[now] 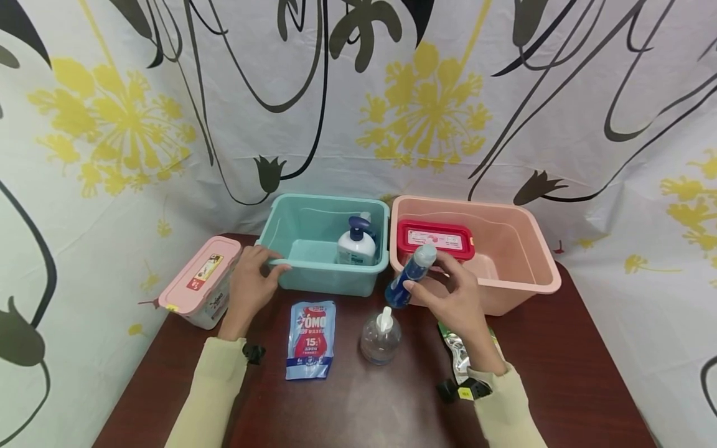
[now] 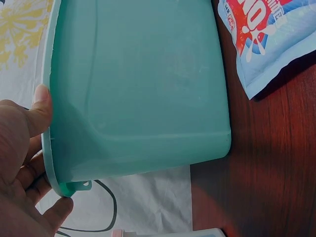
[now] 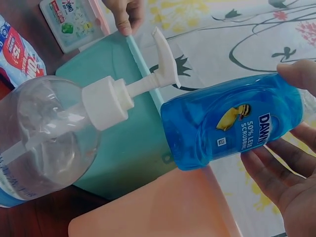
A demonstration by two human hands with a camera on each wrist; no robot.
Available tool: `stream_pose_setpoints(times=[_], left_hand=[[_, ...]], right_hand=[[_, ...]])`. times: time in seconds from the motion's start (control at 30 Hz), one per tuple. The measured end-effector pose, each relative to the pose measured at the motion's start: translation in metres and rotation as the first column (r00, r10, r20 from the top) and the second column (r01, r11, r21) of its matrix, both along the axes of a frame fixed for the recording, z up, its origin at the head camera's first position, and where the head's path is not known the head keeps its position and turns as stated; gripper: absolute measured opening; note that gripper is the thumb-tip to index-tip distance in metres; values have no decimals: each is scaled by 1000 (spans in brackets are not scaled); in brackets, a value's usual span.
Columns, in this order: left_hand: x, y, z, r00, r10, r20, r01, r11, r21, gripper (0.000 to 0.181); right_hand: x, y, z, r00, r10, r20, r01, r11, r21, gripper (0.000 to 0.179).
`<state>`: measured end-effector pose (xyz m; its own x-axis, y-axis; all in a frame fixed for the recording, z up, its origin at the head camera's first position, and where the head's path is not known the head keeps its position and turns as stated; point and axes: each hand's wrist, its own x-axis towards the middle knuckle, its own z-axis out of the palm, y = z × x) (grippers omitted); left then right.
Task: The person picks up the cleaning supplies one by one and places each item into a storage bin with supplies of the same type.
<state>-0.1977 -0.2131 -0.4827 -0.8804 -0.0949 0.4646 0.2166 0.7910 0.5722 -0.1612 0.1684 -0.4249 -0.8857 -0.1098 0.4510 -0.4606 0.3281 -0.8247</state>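
Note:
My right hand (image 1: 458, 302) holds a blue Dawn dish soap bottle (image 1: 410, 278), tilted, in front of the pink bin (image 1: 504, 297). In the right wrist view the thumb and fingers lie on opposite sides of the dish soap bottle (image 3: 232, 121). With thumb and fingers, my left hand (image 1: 253, 283) grips the front left rim of the teal bin (image 1: 322, 279); in the left wrist view its thumb (image 2: 42, 106) lies along the rim. Inside the teal bin stands a white pump bottle (image 1: 355, 250) with a dark blue top, with another bottle partly hidden behind.
A clear pump bottle (image 1: 381, 341) and an OMO pouch (image 1: 310, 341) are on the dark table before the bins. A pink-lidded box (image 1: 204, 274) sits left; a red-lidded box (image 1: 442, 238) lies in the pink bin. My right arm partly covers a green-silver packet (image 1: 458, 358).

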Motion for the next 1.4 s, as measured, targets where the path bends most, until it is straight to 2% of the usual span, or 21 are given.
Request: stream_pose_setpoints(times=[0.47, 1.13, 1.4], left_hand=[[0, 1, 1, 1000, -5, 7, 5, 1000, 7, 31], [0, -1, 0, 1000, -4, 8, 4, 1000, 3, 32], [0, 0, 1, 1000, 2, 26, -2, 1000, 6, 33]], right_hand=[[-10, -8, 8, 996, 38, 83, -35, 999, -38, 57], [-25, -17, 16, 995, 51, 83, -47, 997, -57, 53], [-33, -19, 20, 995, 41, 87, -40, 999, -7, 51]])
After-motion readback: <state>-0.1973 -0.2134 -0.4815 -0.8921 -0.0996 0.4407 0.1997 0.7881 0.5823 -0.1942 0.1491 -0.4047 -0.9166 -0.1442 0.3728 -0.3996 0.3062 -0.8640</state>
